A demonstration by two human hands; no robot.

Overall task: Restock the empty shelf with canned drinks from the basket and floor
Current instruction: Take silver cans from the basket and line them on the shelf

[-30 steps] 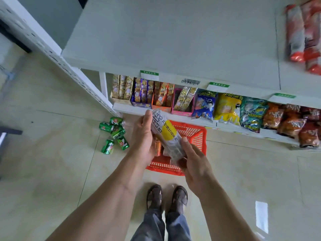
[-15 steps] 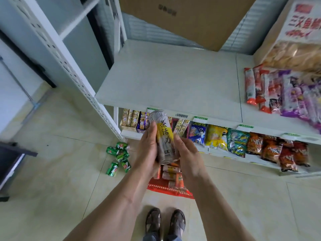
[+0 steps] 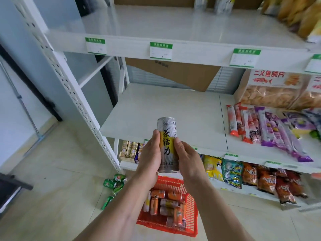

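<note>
Tall silver-and-yellow can upright between both palms — left hand and right hand curled round its sides, just in front of the empty shelf. Risk: set too near the shelf's front lip, the narrow can tips off toward the red basket below the shelf — or a loose two-palm hold lets it slip.
</note>
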